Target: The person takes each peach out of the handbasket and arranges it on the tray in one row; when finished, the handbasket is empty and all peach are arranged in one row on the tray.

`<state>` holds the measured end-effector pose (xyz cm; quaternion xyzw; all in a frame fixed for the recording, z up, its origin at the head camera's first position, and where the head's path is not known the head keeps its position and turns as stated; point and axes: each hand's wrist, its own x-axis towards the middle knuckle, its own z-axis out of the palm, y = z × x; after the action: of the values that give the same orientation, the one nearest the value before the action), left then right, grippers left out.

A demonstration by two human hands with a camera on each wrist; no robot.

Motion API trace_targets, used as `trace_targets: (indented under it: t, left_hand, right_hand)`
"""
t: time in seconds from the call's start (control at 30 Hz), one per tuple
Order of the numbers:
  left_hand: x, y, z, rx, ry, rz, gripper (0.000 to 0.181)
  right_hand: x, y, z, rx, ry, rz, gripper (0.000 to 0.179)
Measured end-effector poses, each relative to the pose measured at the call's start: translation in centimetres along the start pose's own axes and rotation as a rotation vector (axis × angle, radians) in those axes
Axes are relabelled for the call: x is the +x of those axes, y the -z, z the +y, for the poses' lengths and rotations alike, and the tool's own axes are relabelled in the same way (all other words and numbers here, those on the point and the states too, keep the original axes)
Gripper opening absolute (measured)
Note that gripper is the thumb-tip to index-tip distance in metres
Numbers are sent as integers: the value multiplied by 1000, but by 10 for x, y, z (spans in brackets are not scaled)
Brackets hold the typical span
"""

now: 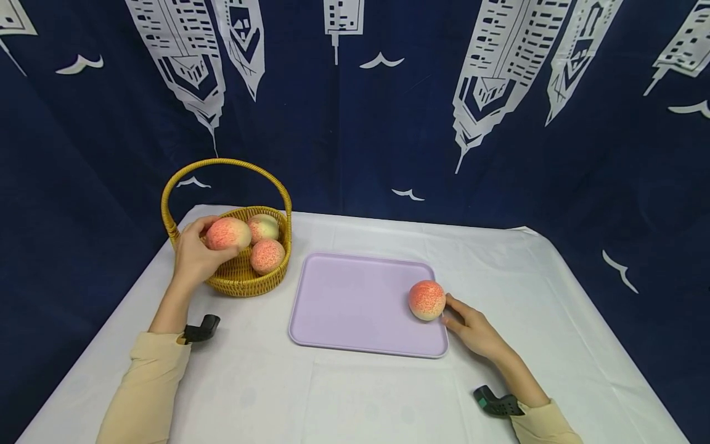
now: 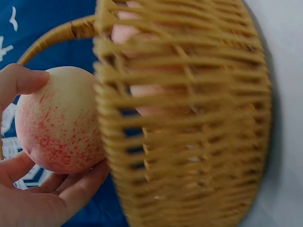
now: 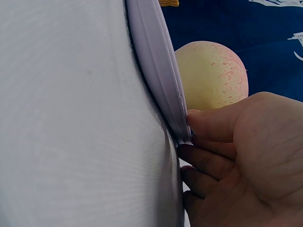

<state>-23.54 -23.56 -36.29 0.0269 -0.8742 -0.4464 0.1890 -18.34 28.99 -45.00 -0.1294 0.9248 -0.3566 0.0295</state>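
Note:
My left hand (image 1: 198, 254) grips a peach (image 1: 228, 234) over the left side of a woven basket (image 1: 244, 288). In the left wrist view, thumb and fingers spread round the pale, red-speckled peach (image 2: 64, 120) beside the basket's rim. Two more peaches, one greenish (image 1: 263, 228) and one redder (image 1: 267, 256), lie inside the basket. My right hand (image 1: 476, 330) holds the right edge of a light purple tray (image 1: 355, 302), thumb at the rim and fingers curled below it in the right wrist view. A peach (image 1: 427, 300) sits on the tray close to those fingertips.
A white cloth (image 1: 249, 382) covers the table. The basket's tall arched handle (image 1: 226, 161) rises above its opening, near the left hand. A dark blue curtain (image 1: 344, 142) with white prints hangs behind the table.

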Motion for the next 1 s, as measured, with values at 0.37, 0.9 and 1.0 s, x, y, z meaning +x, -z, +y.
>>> trace_targets:
  t: [0.37,0.9,1.0]
  left_hand:
    - [-17,-17,36,-88,-114,-67,70]
    - [-38,-95,75,-137,-244,-270,67]
    - [-41,-113,83,-155,-262,-305,67]
  right_hand:
    - [-1,1,0,-4,3,2,58]
    - [-1,2,2,-2,7,4,58]
    - [-1,1,2,2,4,2,58]
